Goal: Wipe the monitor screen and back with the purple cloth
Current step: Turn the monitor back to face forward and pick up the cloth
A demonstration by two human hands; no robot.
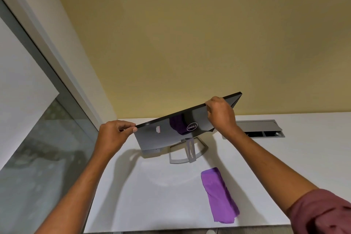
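We count one purple cloth (220,195), one monitor (182,127) and our two hands on a single white tabletop (144,195). Nearest to us, the cloth lies loosely folded in a long strip on the tabletop, in front of the monitor's stand and slightly to its right, touched by neither hand. Beyond it sits the monitor's one grey stand (187,152), an open frame base with a flat upright neck. The monitor itself shows us its glossy dark back, with a round logo near the middle, a small white sticker to the left of that, and a purple reflection of the cloth between them. Our left hand (114,133) is closed in a pinch on the monitor's top left corner, thumb under the edge; our right hand (221,114) is closed over the top edge near the monitor's right end. Behind the monitor on the right, one grey cable box (256,129) is set into the tabletop with its lid raised; its contents are too dark to tell. A yellow wall (190,34) rises behind the monitor.
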